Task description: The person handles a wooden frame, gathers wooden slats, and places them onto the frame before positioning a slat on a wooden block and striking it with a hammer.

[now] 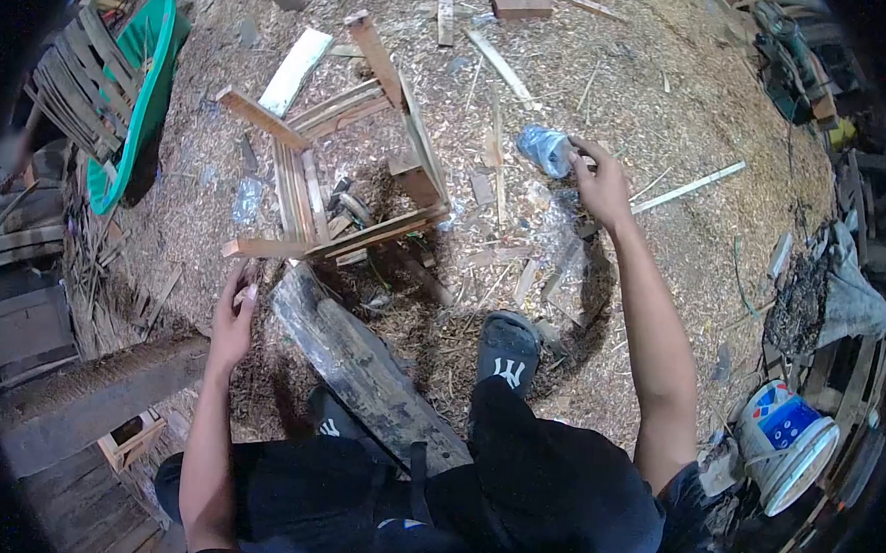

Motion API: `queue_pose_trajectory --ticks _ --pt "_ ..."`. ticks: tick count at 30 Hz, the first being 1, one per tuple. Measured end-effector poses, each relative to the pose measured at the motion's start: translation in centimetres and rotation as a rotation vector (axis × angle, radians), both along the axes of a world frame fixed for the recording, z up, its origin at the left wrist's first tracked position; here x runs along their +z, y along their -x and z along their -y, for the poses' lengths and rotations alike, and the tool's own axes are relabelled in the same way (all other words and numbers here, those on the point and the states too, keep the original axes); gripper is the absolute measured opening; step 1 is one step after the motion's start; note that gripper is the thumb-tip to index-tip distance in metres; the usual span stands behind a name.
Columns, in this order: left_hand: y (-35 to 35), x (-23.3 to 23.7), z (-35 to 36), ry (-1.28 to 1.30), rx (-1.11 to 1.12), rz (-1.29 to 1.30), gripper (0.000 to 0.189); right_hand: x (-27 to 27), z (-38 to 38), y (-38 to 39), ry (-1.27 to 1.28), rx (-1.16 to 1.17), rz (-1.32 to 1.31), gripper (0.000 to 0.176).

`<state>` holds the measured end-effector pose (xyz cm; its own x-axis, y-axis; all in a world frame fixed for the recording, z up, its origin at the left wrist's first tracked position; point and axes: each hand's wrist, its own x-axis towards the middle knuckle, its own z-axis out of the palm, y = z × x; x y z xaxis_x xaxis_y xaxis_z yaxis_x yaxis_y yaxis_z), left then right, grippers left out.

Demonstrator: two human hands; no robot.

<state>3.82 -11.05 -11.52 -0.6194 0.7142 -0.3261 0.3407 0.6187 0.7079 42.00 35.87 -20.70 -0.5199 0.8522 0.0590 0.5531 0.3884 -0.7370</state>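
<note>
My right hand (600, 185) is at the open end of a crumpled, bluish clear plastic bag (544, 150) lying on the ground. Thumb and forefinger close on the bag's near edge; its contents are too blurred to make out. My left hand (230, 320) is empty, with fingers loosely apart, just below a corner of a wooden stool frame (293, 184). That frame rests on the ground, its light brown legs sticking out. A thick weathered plank (359, 357) slants from beside the frame to between my legs.
Wood shavings and offcuts cover the ground. At the left, a green basin (142, 101) stands with wooden slats (82, 82) against it. A white bucket (790, 445) is at the right, near a grey cloth (853, 288). A brown block (521, 2) lies at the far side.
</note>
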Motion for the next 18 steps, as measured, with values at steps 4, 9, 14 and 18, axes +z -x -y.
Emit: queue_pose_trajectory --ticks 4,9,14,18 --pt "-0.3 0.5 -1.0 -0.019 0.059 0.008 0.054 0.6 0.7 2.6 0.07 0.023 -0.064 0.031" --pt "0.2 0.8 -1.8 0.125 0.044 -0.117 0.052 2.6 0.9 5.1 0.028 0.105 -0.083 0.028" --pt "2.9 0.7 -3.1 -0.08 -0.007 -0.123 0.053 2.0 -1.3 6.4 -0.038 0.117 -0.137 0.025" --pt "5.8 3.1 -5.7 -0.095 -0.001 -0.197 0.05 2.1 -3.8 6.8 -0.082 0.105 -0.124 0.027"
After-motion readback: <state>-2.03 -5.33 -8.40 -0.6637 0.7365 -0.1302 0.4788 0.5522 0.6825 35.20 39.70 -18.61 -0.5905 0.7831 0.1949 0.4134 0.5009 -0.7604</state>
